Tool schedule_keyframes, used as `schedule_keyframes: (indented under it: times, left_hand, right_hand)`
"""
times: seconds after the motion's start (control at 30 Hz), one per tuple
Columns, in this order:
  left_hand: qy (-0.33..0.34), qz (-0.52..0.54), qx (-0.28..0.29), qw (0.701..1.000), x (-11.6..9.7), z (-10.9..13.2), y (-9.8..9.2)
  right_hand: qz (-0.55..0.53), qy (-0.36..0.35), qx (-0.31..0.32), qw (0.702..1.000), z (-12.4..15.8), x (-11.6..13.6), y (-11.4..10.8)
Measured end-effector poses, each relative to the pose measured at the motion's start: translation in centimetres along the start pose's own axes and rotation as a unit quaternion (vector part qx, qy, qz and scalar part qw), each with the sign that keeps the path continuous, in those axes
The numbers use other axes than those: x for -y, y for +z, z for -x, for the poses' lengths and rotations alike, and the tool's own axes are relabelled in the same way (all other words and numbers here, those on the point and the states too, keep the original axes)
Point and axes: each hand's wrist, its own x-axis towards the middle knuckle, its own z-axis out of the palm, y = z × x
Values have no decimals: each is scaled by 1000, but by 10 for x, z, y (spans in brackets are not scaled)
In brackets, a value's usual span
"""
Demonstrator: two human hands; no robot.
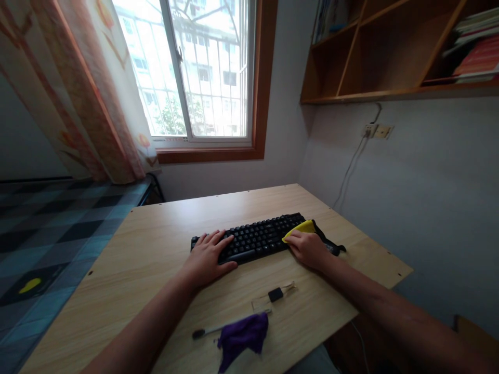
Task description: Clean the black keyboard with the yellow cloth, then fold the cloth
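Observation:
A black keyboard lies at a slant across the middle of the wooden table. My left hand rests on its left end, fingers spread over the keys and the thumb at the front edge. At the keyboard's right end, my right hand is closed on a yellow cloth, which touches the keys. A dark item lies partly hidden just beyond that hand. Nearer the front are a small black object with pale ends, a thin brush and a crumpled purple cloth.
The wooden table has its far edge near the wall and window. A checkered bed stands to the left, beside a curtain. Shelves hang at the upper right, above a wall socket with a cable.

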Motion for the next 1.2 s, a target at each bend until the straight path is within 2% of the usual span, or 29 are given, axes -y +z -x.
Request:
schedule_keyframes:
  times: [0.27,0.43,0.7,0.83,0.97,1.07,1.2]
  left_hand:
    - [0,3,2,1000,2,-1,1]
    - [1,2,4,1000,1,0,-1]
    - [3,7,-6,1000,3,0,3]
    - [-2,-1,6,1000,1,0,0]
    - [-10,6,15,1000,-2,-1,-4]
    - [-9,7,18,1000,-4,0,-7]
    - [-2,3,17,1000,-3,0,-8]
  right_hand:
    - [-33,-32,-4,999,18,-4,-6]
    - [-4,-40,-12,999,6,-2,-14]
    - [43,-117,76,989,-21,-2,-30]
    - [60,-146,92,983,-19,-8,-30]
    - [20,-168,76,983,-5,-9,-27]
    - [3,-133,54,990,12,-10,-25]
    - [19,-26,49,998,33,-23,-23]
